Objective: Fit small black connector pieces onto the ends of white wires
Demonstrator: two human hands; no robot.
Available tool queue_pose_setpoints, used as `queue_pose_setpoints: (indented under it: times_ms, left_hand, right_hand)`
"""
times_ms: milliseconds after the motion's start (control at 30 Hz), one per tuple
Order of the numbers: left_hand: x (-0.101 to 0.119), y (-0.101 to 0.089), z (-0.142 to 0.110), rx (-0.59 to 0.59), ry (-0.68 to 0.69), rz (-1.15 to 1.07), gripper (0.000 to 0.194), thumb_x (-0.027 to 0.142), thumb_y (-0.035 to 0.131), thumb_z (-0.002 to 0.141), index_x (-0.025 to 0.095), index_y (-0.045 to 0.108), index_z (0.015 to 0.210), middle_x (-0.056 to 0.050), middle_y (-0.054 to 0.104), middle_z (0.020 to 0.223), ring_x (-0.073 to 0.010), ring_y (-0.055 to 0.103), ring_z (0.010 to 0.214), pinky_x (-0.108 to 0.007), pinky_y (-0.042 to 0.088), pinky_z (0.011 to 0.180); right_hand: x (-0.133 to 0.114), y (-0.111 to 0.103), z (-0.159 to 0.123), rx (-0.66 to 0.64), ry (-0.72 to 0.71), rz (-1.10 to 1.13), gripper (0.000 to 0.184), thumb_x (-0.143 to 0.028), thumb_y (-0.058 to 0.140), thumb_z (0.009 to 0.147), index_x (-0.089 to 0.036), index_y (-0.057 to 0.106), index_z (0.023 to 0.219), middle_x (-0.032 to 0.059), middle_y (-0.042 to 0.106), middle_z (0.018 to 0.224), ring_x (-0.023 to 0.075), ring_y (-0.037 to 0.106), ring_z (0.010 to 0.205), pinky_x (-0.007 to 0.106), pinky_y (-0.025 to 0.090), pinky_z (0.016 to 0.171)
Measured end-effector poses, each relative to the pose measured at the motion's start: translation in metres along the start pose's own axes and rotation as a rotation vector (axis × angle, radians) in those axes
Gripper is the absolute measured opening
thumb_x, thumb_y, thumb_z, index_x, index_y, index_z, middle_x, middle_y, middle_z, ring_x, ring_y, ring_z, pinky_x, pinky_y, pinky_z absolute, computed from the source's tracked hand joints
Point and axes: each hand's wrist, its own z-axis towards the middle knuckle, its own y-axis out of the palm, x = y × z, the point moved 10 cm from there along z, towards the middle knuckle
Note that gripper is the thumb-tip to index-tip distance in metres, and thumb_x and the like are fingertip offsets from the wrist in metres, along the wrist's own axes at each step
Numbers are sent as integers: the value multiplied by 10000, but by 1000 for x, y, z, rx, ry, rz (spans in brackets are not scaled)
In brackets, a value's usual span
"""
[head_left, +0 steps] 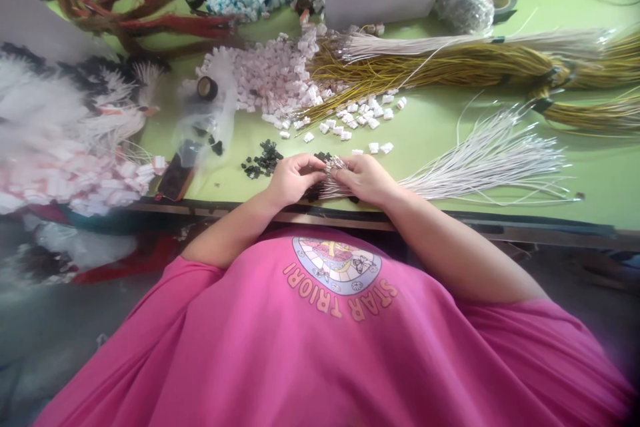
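Observation:
My right hand (367,177) is closed around a bundle of white wires (480,160). The stripped, metallic-looking ends (334,170) poke out on its left side, while the loose lengths fan out over the table to the right. Thumb and fingers of my left hand (293,180) are pinched together at those ends; whatever is between them is too small to make out. Small black plastic parts (264,159) lie in a pile just beyond my left hand, and more black bits show under the wire ends.
White plastic connectors (270,73) are heaped behind my hands, some scattered forward. Yellow-green wire bundles (450,70) cross the back right. Black tape (207,87) sits on a plastic bag, near a dark box-shaped object (177,170). Connector-ended white wires (75,173) pile up at left.

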Motion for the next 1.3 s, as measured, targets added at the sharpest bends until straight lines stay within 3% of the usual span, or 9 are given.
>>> queue_pose_setpoints:
  times_ms: [233, 467, 733, 933, 1033, 1100, 1167, 1300]
  left_hand:
    - [3, 1, 1, -8, 50, 13, 153, 282, 740, 672, 169, 712, 772, -40, 713, 798, -164, 653, 739, -292, 519, 731]
    - [17, 5, -3, -11, 213, 155, 103, 270, 718, 722, 178, 715, 768, -34, 704, 786, -152, 643, 731, -272, 507, 723]
    - [21, 7, -2, -9, 230, 259, 79, 241, 718, 733, 170, 706, 763, -20, 691, 758, -135, 630, 709, -245, 494, 689]
    - [26, 17, -3, -91, 252, 297, 52, 201, 719, 733, 162, 691, 753, -12, 670, 734, -119, 615, 684, -233, 485, 671]
    - [36, 13, -8, -112, 304, 366, 44, 190, 692, 756, 160, 683, 787, -30, 666, 816, -132, 618, 760, -252, 488, 717]
    - [39, 2, -11, -127, 331, 419, 101, 215, 691, 762, 169, 685, 852, -50, 657, 953, -149, 616, 855, -268, 489, 764]
    - [31, -23, -10, -107, 299, 477, 199, 252, 684, 776, 190, 681, 964, -57, 636, 1060, -157, 605, 902, -279, 487, 784]
    - [-10, -109, -1, 131, 70, 689, 168, 192, 612, 823, 192, 685, 975, -33, 638, 932, -150, 571, 806, -303, 447, 812]
  right_hand:
    - [-1, 1, 1, -11, -22, 28, 216, -321, 505, 802, -155, 587, 691, -10, 488, 606, 111, 408, 583, 258, 317, 556]
    - [-1, 1, 1, -15, -5, 56, 216, -332, 541, 776, -154, 582, 661, -5, 501, 605, 119, 426, 591, 258, 330, 563]
    - [9, -8, 0, 59, 74, -123, 299, -401, 529, 759, -142, 566, 613, -24, 410, 522, 98, 379, 521, 254, 274, 512]
    - [3, -5, 2, 41, 0, -140, 250, -351, 530, 753, -145, 558, 614, -14, 453, 572, 110, 414, 582, 261, 298, 557]
    - [5, -8, 0, 61, 21, -72, 268, -371, 556, 748, -152, 542, 595, -23, 435, 545, 100, 397, 553, 258, 292, 536]
    - [6, -12, -2, 108, 29, 5, 253, -373, 591, 731, -147, 563, 620, -19, 465, 571, 96, 414, 554, 255, 309, 536]
    - [9, -14, -4, 133, 59, 101, 244, -378, 619, 715, -138, 600, 673, -17, 486, 581, 93, 422, 544, 253, 323, 528]
    - [19, -9, -5, 104, 157, 196, 219, -353, 637, 696, -137, 631, 735, -31, 476, 526, 82, 397, 485, 248, 304, 482]
